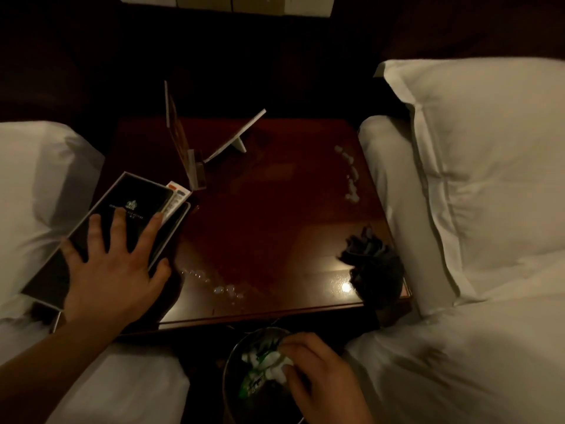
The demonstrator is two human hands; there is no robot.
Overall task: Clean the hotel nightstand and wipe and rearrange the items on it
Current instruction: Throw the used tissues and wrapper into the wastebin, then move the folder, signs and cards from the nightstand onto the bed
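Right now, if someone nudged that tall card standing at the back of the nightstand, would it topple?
Probably quite easily: the tall card stands high on a small clear base, so it looks top-heavy. It seems thin and stiff, and is likely light. On the glossy nightstand the base might slide before tipping.

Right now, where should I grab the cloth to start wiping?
Take the cloth by its raised folds, coming down from above at the front: it lies crumpled at the nightstand's front right corner, close beside the bed, which blocks the right side.
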